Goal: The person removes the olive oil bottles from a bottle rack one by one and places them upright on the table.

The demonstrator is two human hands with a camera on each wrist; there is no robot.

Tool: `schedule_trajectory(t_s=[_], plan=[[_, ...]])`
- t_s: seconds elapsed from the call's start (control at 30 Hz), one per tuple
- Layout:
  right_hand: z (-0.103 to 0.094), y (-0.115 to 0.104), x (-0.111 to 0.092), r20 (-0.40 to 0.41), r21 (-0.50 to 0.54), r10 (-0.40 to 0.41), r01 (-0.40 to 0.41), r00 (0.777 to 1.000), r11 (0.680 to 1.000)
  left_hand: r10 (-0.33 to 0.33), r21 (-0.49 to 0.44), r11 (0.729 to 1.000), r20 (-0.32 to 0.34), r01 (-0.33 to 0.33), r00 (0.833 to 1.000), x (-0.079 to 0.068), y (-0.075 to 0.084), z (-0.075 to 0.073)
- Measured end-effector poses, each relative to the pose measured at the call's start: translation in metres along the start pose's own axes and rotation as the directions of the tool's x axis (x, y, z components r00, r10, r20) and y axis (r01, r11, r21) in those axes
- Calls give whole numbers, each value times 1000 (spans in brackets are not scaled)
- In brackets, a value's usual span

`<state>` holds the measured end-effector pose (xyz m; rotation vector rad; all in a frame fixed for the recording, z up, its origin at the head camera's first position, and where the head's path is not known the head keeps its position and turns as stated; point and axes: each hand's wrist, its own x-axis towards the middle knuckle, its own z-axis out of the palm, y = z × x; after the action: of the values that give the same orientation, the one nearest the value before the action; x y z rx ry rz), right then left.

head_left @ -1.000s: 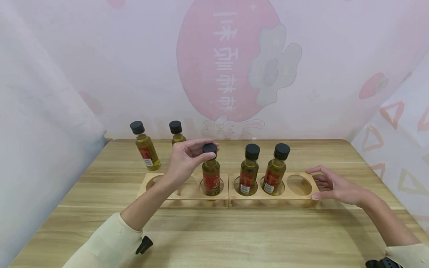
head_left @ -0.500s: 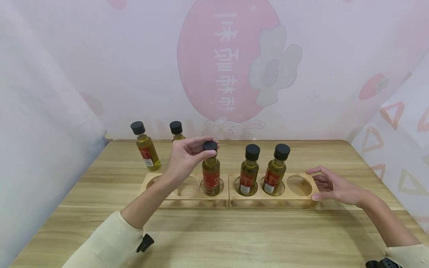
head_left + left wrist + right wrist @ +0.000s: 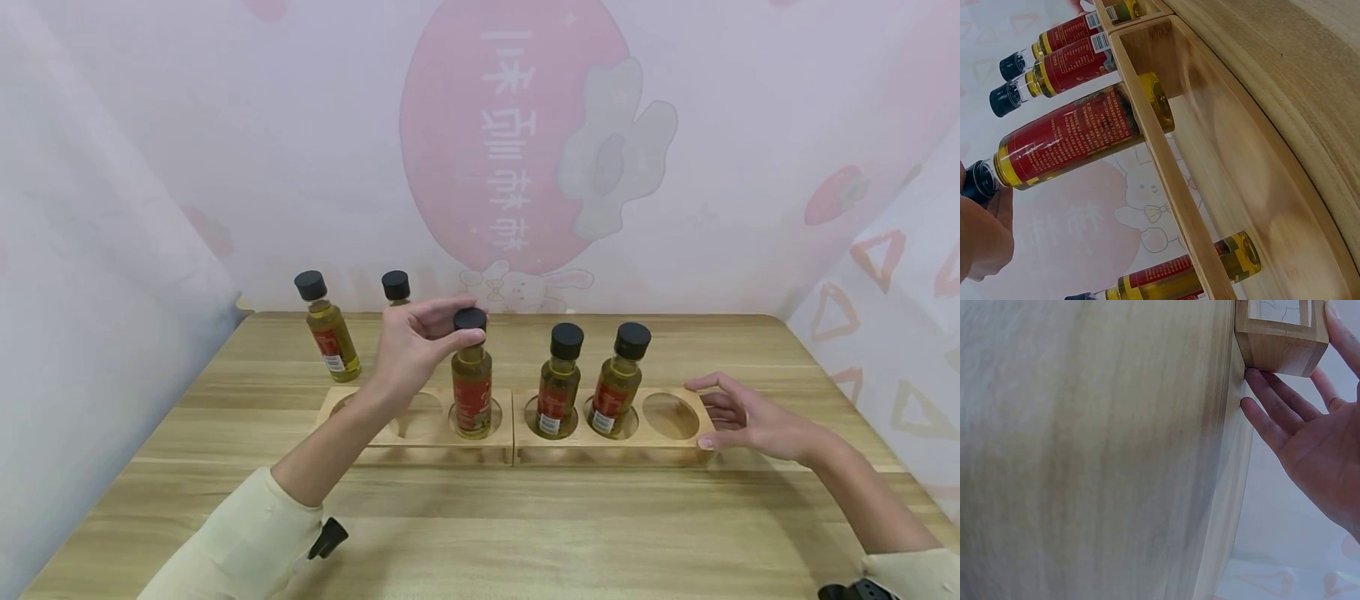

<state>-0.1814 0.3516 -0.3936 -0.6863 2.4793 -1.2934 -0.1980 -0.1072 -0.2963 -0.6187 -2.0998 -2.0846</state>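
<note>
My left hand (image 3: 405, 350) pinches the black cap of an oil bottle (image 3: 472, 396) with a red label, thumb in front and fingers behind. The bottle stands upright in the right-hand hole of the left wooden bottle rack (image 3: 435, 443). In the left wrist view, the lower end of this bottle (image 3: 1072, 134) passes through the rack's top board, its base above the lower shelf. At the right rack's (image 3: 645, 447) outer end, my right hand (image 3: 757, 421) grips the corners, thumb in front and index finger behind. Its other fingers spread beside the end wall in the right wrist view.
Two like bottles stand in the right rack, one in its left hole (image 3: 555, 396) and one in its middle hole (image 3: 612, 396). Behind the left rack are two more, a far-left bottle (image 3: 332, 342) and one partly hidden (image 3: 396, 287) by my hand. A patterned cloth hangs behind the table.
My left hand has risen slightly, lifting the pinched bottle a little in its hole. The right hand keeps its place on the rack's end.
</note>
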Motion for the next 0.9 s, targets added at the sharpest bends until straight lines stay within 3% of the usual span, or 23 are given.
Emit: schedule_trajectory(t_s=[0.6,0.9], plan=[[0,1,-1,-6,-3,-6,6,1000,1000,-14,-28,1000,-63,12,998,10,5,0],[-1,2,0,4,13,-15,15,1000,1000,24,-32,999,-81,-27,996,15,10,1]])
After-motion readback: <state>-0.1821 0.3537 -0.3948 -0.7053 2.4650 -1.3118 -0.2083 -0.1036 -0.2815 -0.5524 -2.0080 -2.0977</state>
